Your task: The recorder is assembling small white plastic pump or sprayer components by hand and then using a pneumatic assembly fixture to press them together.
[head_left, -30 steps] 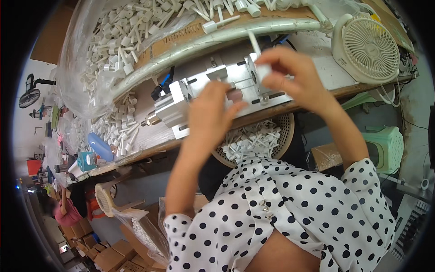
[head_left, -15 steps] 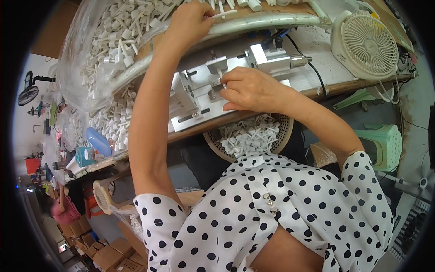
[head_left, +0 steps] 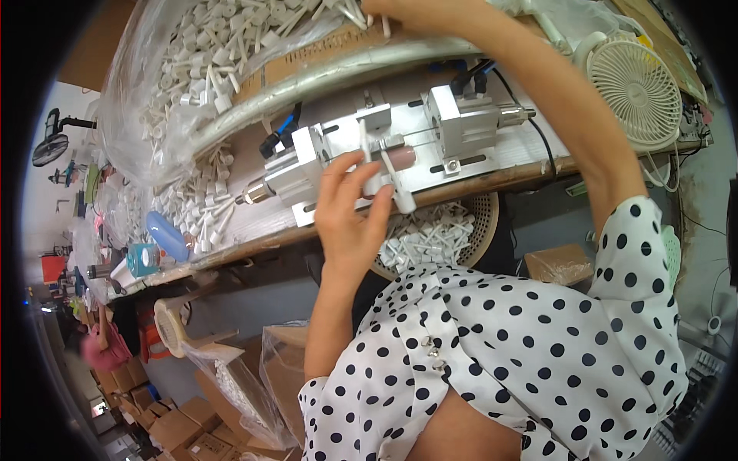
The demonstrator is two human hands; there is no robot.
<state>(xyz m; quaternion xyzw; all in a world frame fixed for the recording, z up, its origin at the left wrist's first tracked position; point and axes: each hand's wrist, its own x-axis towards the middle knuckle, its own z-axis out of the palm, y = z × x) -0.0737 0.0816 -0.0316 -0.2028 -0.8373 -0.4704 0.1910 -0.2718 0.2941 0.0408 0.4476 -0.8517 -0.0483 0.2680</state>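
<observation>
My left hand is at the metal clamping fixture, its fingers closed about a white plastic part whose thin stem points up. Just right of those fingers is a second white stemmed part, tilted with its wider end down, above the basket's far side; whether the hand touches it I cannot tell. Stretched across the bench, my right hand is at the top edge of the view by the heap of white plastic parts. Its fingertips are partly cut off, so their grip is hidden.
A round beige basket of similar parts sits below the bench edge. Behind the fixture runs a plastic-wrapped curved tube. A white fan stands at right, and a blue bottle-like item lies at left. Cardboard boxes are lower left.
My left hand has come down from the heap to the fixture. My right hand has left the fixture and reached up to the heap. A stemmed part now tilts above the basket.
</observation>
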